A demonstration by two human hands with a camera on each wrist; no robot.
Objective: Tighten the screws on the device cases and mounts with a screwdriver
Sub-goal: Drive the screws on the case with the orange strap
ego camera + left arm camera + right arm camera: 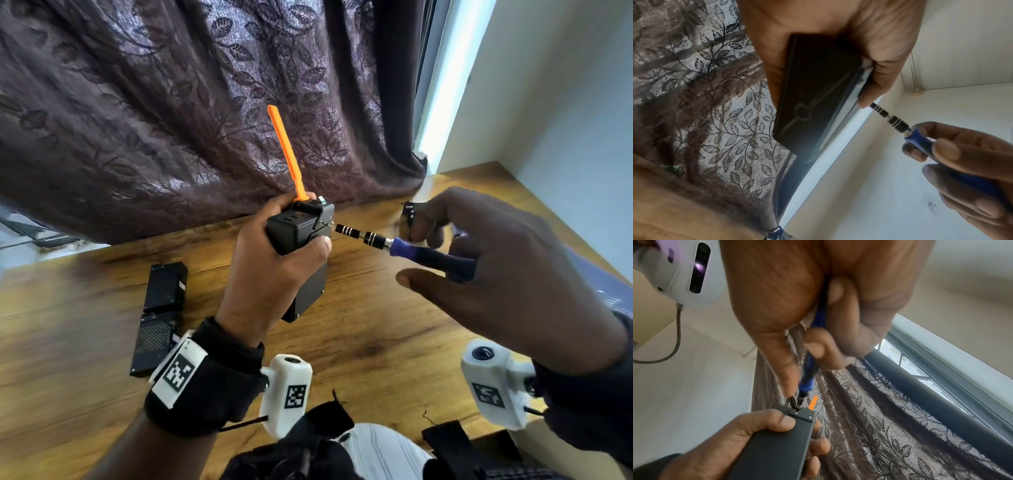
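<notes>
My left hand [270, 260] grips a black device case [298, 233] upright above the table, thumb on its right side. An orange strip [286, 150] sticks up from its top. My right hand [486, 260] holds a blue-handled screwdriver [421, 251] with a black ringed shaft. Its tip sits on a small screw [796, 412] on the case's end face [801, 415]. In the left wrist view the case [818, 97] lies in my palm and the screwdriver [898, 125] comes in from the right. In the right wrist view fingers [824, 347] curl round the handle [807, 379].
Two more black cases [161, 311] lie end to end on the wooden table [376, 342] to the left. A small black part [409, 209] sits behind my right hand. A dark patterned curtain [171, 120] hangs along the far edge, a white wall [565, 102] at right.
</notes>
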